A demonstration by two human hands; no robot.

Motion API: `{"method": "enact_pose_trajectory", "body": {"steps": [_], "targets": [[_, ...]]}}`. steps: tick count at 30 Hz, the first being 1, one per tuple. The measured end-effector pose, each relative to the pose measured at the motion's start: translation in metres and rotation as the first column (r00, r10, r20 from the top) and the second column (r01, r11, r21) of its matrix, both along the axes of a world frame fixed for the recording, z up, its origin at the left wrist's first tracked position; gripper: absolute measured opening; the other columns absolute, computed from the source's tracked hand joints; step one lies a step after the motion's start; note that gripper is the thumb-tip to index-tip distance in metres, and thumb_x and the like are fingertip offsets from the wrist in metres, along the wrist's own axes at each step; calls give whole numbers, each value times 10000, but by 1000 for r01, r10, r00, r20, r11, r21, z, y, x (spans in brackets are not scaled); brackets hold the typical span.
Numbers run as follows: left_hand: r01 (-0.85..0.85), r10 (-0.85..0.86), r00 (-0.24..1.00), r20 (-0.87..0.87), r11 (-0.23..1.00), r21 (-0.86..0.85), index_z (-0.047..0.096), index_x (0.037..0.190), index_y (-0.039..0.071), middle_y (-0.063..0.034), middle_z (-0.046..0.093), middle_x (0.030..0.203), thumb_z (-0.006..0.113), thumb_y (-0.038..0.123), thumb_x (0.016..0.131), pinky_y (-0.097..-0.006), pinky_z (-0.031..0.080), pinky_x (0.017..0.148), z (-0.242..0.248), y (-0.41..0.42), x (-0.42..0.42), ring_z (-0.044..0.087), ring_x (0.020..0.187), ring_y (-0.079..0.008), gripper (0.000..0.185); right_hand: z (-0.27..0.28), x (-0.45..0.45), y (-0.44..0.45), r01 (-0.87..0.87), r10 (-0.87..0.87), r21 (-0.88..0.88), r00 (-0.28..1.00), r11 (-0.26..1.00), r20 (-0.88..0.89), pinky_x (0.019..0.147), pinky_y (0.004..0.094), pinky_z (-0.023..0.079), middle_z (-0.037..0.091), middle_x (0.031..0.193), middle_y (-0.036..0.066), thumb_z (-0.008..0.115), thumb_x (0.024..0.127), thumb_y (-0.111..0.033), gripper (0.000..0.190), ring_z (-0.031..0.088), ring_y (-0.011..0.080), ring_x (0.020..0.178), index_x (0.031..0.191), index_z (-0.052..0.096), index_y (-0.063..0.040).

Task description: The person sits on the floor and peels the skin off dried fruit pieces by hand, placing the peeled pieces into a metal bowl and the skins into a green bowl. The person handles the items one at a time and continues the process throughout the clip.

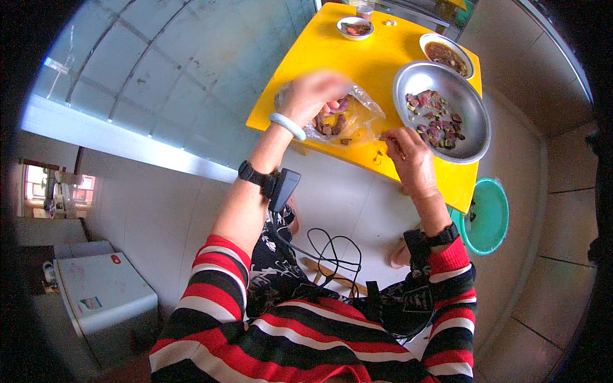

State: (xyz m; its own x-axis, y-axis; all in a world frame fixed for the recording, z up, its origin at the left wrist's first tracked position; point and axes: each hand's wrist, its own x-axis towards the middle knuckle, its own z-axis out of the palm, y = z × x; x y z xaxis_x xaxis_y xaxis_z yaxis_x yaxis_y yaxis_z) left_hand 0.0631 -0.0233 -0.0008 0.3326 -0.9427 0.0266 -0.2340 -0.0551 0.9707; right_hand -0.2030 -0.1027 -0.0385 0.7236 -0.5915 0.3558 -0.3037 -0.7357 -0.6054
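My left hand [313, 95], partly blurred, is over a clear plastic bag [364, 112] on the yellow table [306, 52]; whether its fingers grip anything cannot be made out. Reddish-brown and purplish pieces [338, 123] lie in the bag below it. At the bag's right end, near the table's front edge, is my right hand [409, 155], its fingertips close together; what lies between them is too small to tell. Just right of that hand stands a wide metal basin [471, 110] holding purplish-red and green pieces [438, 129].
Behind the basin is a bowl of brown soup or sauce [445, 53]. A small bowl of food [355, 28] and a clear cup [364, 12] stand at the far edge. A green plastic basin [493, 220] is low at right. A black cable [335, 261] hangs near my lap.
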Motion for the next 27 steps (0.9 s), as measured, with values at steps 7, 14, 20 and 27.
{"method": "enact_pose_trajectory", "body": {"steps": [7,14,20,27], "targets": [[-13,-49,642,765,997,75,716,940,64,-156,721,884,678,166,891,-451,546,782,-68,-2,2,693,845,-355,120,-34,9,-8,-46,14,-185,985,982,-174,1006,486,493,601,1283,172,699,848,-75,365,579,413,1161,1206,636,-62],[-60,-78,473,877,991,121,688,991,126,-116,656,1081,713,184,870,-496,552,803,-83,-7,-12,675,986,-348,136,-23,13,0,-83,49,-240,988,967,-144,1028,455,499,632,1260,166,691,875,-94,314,581,388,1188,1184,655,-58],[-63,-140,507,850,978,198,665,971,138,-76,626,1058,729,158,843,-477,545,802,-68,-3,-11,670,1011,-328,145,-5,13,5,-73,52,-242,994,968,-93,916,439,551,680,1159,135,684,887,-97,254,637,356,1086,1137,670,-59],[23,-197,583,788,974,226,682,1014,125,-108,610,1078,738,27,809,-438,527,895,-76,-5,4,650,1041,-336,234,3,11,8,-88,75,-242,995,966,-62,842,434,564,695,1045,108,679,897,-105,177,665,333,991,1070,691,-67]]}}
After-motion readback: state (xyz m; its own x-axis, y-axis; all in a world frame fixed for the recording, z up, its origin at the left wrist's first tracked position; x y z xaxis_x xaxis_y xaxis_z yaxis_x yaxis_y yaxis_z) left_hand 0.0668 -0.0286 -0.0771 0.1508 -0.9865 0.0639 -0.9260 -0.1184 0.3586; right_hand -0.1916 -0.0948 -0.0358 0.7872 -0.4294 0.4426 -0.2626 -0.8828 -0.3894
